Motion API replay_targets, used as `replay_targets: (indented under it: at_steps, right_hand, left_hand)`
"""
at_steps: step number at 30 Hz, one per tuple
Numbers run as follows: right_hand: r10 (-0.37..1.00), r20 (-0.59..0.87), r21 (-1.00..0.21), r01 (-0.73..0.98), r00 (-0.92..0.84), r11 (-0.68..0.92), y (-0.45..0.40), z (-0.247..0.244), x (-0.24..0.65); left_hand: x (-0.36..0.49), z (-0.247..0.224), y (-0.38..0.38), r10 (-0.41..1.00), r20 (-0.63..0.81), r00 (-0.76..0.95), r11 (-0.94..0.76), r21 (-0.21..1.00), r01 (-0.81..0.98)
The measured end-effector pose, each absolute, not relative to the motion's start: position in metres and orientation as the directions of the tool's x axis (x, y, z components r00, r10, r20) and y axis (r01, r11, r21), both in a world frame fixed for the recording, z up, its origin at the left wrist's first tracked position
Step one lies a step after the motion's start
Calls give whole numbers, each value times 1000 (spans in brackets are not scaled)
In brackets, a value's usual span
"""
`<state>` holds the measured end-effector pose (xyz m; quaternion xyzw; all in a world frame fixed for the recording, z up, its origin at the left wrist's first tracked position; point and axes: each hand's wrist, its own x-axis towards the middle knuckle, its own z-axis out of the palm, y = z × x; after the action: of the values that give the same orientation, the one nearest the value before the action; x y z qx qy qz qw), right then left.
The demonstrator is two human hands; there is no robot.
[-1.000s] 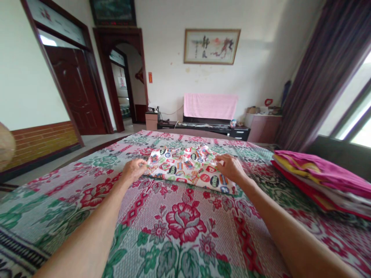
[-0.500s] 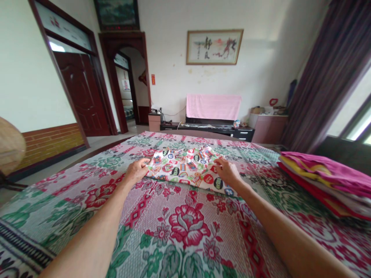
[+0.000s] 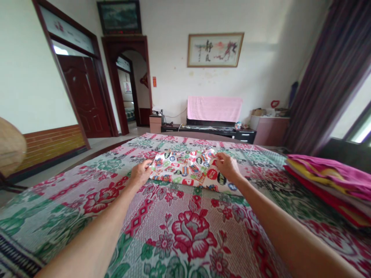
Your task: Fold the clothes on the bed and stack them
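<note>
A white cloth piece (image 3: 185,170) with bright cartoon and lettering prints lies spread in a wide strip on the flowered cover (image 3: 191,235); I cannot tell which kind of garment it is. Its left end is pinched between the thumb and fingers of my left hand (image 3: 141,172). At the right end, my right hand (image 3: 227,166) grips the upper edge with its fingertips. The far edge of the cloth looks slightly rumpled, while the near edge runs fairly straight.
A stack of folded clothes (image 3: 330,189) in pink, yellow and red lies on the right. Beyond the cover's far edge stand a low black cabinet (image 3: 245,136) and a screen draped with a pink towel (image 3: 214,108). A round tan object (image 3: 11,144) is at far left.
Both hands still hold the ends of the printed cloth, with only a slight shift at the right hand. The whole view has tilted a little, moving the room slightly down and right.
</note>
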<state>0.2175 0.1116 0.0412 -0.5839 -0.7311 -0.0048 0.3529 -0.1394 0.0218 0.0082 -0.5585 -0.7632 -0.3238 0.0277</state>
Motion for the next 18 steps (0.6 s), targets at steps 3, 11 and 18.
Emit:
replay_targets:
  at_steps: [3,11,18]
  right_hand:
    - [856,512,-384,875,-63,295,113,34,217]
    - [840,538,-389,865,-65,316,121,24,216]
    - [835,549,-439,842,-26,314,126,20,218]
  left_hand:
    - [-138,8,20,828,420,-370,169,443,880]
    - [-137,8,19,814,455,-362,157,428,890]
    - [-137,8,19,809,443,-387,200,411,889]
